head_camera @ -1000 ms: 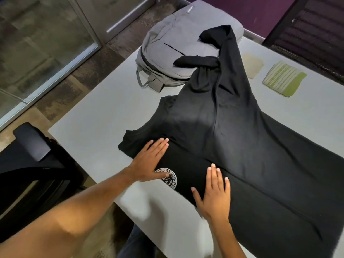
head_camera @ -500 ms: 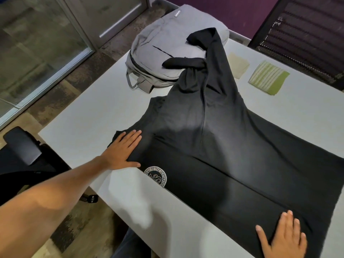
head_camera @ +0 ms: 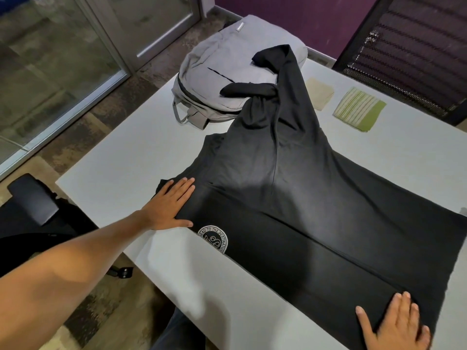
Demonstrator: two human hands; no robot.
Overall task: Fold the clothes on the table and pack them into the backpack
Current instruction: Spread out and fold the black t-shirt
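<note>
Round badge [head_camera: 213, 240] on black shirt [head_camera: 316, 218]: "HEAD TO THE DESTINATION".

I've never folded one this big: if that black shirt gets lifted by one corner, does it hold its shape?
Probably not. The black shirt looks thin and floppy: its sleeve drapes limply over the backpack. It likely slides easily on the smooth table.

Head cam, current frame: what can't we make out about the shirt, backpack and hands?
- Black shirt: its right part runs off the head view's right edge.
- Grey backpack: the shirt's sleeve drapes over its right side; whether the main zip is open cannot be told.
- Right hand: wrist cut by the bottom edge, slightly blurred.
- Round logo: lower half folded under, text only partly legible.
- Left hand: fully visible, flat on the shirt.
</note>
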